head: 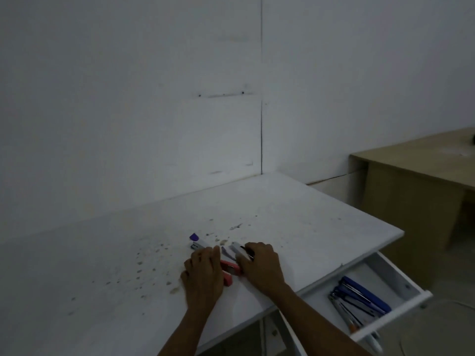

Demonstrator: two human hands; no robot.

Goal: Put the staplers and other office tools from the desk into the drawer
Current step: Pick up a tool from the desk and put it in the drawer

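At six o'clock on the white desk (295,217), both hands are down on a small cluster of staplers. Left hand (203,274) lies palm-down, fingers loosely spread, covering the near ends of a purple stapler (198,244) and a pink stapler (230,269); whether it actually grips either, hard to tell. Right hand (259,263) sits just beside it at three o'clock, fingers curled around a white stapler (237,249) with something dark under the knuckles. The pink one pokes out between the two hands, touching both. The purple one angles off toward eleven o'clock, its tip clear of the left fingers. Brown specks dot the desk around the cluster. Down at four o'clock the drawer (390,268) stands pulled out, and blue staplers (365,294) lie in it along the front wall with some metal tools, too dim to name. A tan desk (416,176) stands at two o'clock, well apart.
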